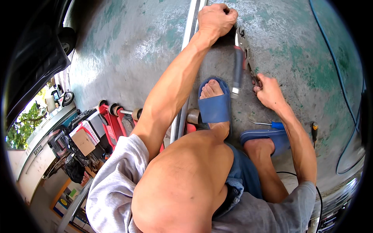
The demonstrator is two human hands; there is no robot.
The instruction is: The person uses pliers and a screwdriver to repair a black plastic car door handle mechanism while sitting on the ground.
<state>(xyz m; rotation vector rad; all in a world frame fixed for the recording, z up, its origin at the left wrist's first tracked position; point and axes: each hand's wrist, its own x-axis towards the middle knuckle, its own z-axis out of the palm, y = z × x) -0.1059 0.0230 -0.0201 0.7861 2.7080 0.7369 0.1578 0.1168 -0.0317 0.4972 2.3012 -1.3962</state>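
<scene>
A blue-handled screwdriver (272,124) is seen on the concrete floor (303,58) beside a blue sandal (215,106). Farther out, one handle of a large riveter (243,58) is gripped by the right hand (269,92). Beyond, the left hand (215,19) is closed (fist-like) at the tool's head, beside a metal rail (190,31).

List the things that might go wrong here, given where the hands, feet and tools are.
1. The left hand grips the head end of the long-handled tool beside the metal bar; a slip might pinch the fingers.
2. The foot in the blue slipper has bare toes just below the tool's handle; if the right hand loses the other handle, it may strike them.
3. The blue-handled screwdriver lies by the other foot and could be trodden on.
</scene>
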